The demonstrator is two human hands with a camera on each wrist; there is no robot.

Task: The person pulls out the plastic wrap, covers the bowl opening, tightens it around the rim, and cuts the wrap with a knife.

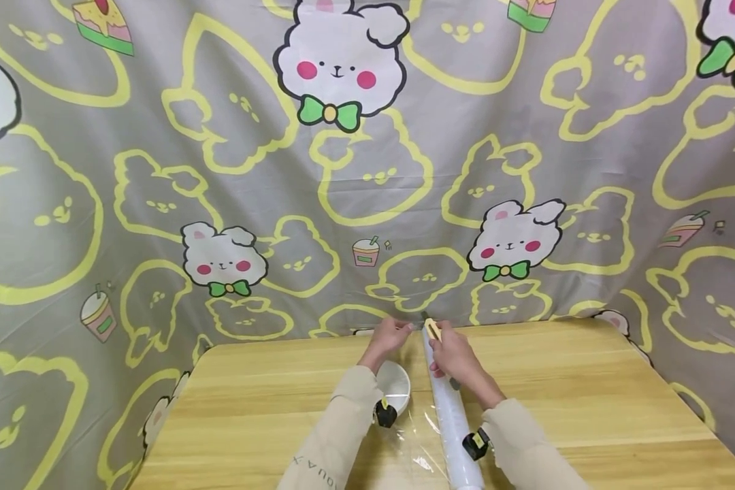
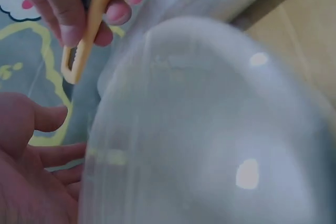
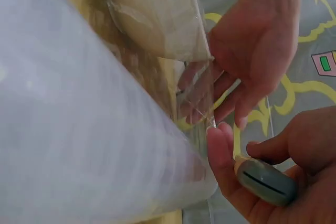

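Note:
My right hand grips a yellow utility knife above the far end of a roll of cling film. A clear sheet of film stretches left from the roll over a white bowl. My left hand is just beyond the bowl, at the sheet's far edge. In the right wrist view its fingers reach behind the film, spread and loose. The knife's dark end points toward that camera; its blade tip is unclear.
A wooden table carries the bowl and roll. Grey patterned cloth hangs behind the table's far edge and along both sides. Black wrist cameras sit on both sleeves, close to the bowl and roll.

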